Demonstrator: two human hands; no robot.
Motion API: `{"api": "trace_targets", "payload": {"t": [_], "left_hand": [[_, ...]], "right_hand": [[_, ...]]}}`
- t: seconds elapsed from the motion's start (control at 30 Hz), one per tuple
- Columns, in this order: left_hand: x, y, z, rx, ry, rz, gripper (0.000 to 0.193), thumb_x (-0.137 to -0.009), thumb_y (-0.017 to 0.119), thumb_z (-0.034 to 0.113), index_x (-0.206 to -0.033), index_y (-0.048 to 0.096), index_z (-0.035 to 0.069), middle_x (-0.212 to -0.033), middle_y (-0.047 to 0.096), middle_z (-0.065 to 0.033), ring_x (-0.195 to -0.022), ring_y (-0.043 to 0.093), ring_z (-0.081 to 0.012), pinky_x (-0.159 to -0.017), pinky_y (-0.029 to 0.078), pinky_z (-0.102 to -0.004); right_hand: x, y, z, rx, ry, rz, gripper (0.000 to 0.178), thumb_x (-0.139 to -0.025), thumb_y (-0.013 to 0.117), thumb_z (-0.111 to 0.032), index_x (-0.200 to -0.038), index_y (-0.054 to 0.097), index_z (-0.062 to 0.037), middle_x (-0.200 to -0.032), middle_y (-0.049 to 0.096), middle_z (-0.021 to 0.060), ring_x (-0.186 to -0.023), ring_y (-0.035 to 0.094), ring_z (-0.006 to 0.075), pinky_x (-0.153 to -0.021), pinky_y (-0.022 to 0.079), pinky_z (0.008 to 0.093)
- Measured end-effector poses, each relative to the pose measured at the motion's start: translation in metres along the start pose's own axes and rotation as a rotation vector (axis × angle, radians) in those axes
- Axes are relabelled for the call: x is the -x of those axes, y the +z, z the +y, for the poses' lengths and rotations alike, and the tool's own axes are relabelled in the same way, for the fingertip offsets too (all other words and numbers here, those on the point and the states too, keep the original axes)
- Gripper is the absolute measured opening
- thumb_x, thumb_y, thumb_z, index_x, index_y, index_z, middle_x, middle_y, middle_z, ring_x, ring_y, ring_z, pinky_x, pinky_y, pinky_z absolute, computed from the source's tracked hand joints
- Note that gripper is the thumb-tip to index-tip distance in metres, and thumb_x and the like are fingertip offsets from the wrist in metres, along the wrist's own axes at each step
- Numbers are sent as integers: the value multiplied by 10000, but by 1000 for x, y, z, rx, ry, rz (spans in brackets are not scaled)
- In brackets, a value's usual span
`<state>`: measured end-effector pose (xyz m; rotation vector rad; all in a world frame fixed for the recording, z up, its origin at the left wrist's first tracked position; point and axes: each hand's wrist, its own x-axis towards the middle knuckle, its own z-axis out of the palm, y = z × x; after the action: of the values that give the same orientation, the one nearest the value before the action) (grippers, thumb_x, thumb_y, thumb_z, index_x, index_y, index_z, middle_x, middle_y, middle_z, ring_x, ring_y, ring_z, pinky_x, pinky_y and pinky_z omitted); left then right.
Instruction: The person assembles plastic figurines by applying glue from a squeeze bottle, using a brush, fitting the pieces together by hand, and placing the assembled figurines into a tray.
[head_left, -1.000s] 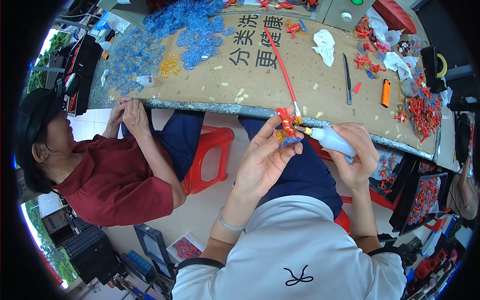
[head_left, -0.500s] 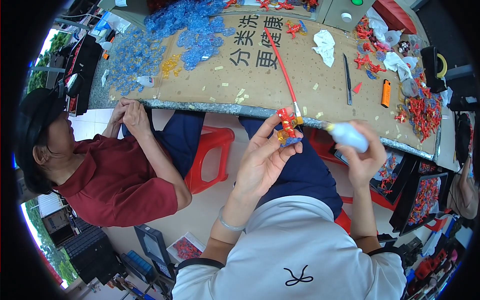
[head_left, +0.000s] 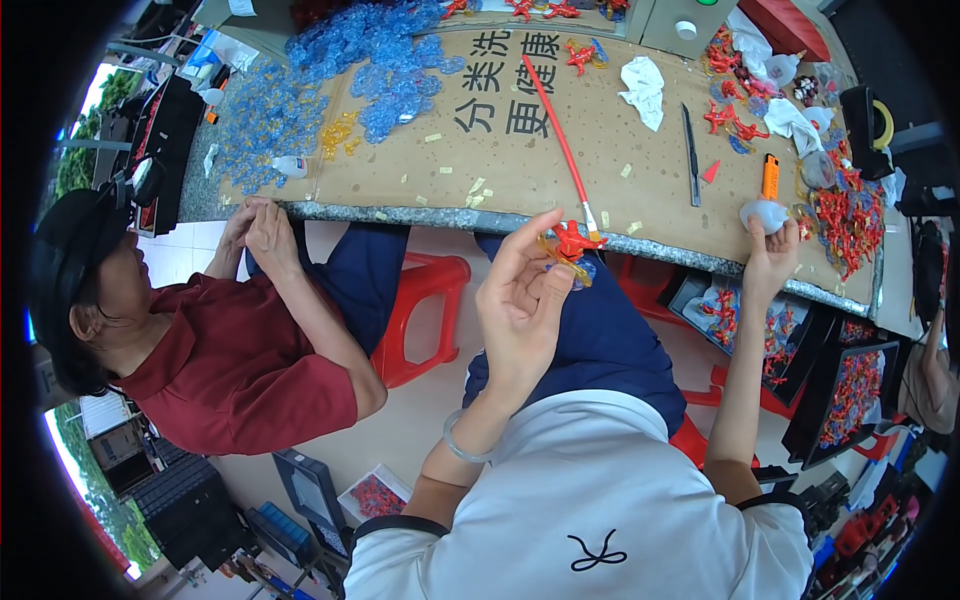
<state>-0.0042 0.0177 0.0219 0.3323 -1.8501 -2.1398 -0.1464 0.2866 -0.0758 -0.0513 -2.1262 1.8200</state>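
Note:
Between the thumb and fingers of my left hand [head_left: 520,325] is a small red plastic figure [head_left: 572,240] with clear yellow and blue parts, raised in front of the table edge. My right hand [head_left: 772,262] has its fingers on a whitish squeeze bottle [head_left: 764,214] at the right part of the table. The bottle's nozzle is out of sight. Just beyond it lies an orange lighter [head_left: 771,178]. A red-handled paintbrush [head_left: 562,135] lies across the cardboard, its bristles close to the figure in the picture.
Blue clear pieces [head_left: 385,75] are heaped at the far left, and red figures [head_left: 845,235] at the right. A slim dark tool [head_left: 691,155] and crumpled tissue [head_left: 642,90] lie on the cardboard [head_left: 400,185]. A co-worker [head_left: 230,350] sits at left; black trays [head_left: 835,400] stand low right.
My right hand has moved right and forward with the squeeze bottle, from near the figure to beside the lighter. The figure has turned in my left hand.

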Motion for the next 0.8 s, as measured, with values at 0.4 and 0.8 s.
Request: {"api": "trace_targets", "payload": {"t": [0.4,0.8], "left_hand": [[5,16,-2,-266,152,47,561,-812,635,-42,-1308,376,-8,-910,641,-132,-842,652,-166,-718,525,-272],[7,12,3,-430,162,-48,560,-806,629,-44,-1305,381,10,-938,636,-146,-835,663,-194,-714,531,-304]], "right_hand": [[66,35,-115,107,-188,-216,253,-795,652,-51,-1039,623,7,-1005,620,107,-900,559,195,-783,418,294],[77,74,-126,-164,112,-665,138,-824,664,-80,-938,695,-9,-852,680,71,-729,577,129,-760,409,247]]}}
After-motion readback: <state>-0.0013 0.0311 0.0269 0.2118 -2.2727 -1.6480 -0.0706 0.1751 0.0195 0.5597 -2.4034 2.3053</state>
